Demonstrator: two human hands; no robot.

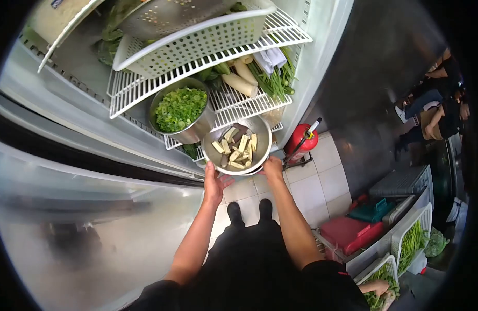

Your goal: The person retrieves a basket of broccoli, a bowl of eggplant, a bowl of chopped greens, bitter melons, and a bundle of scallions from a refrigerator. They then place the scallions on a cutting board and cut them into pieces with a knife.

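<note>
Between my hands is a round metal bowl (266,136), at the edge of the open fridge. Pale cut sticks with dark skin, apparently eggplant (242,143), lie in its bottom. My left hand (214,185) holds its near left side, thumb up at the rim and the other fingers partly beneath. The near right rim is gripped by my right hand (272,169), whose fingertips are partly hidden. Just left of the bowl, a deep metal pot (197,129) full of chopped green onions (181,109) stands on a shelf.
White wire shelves (249,107) carry white radishes (241,84), leafy greens and a perforated basket (197,46). A fire extinguisher (302,142) stands on the tiles right of the fridge. Crates of greens (412,243) and another person's hand (374,286) are at lower right. More people are farther right.
</note>
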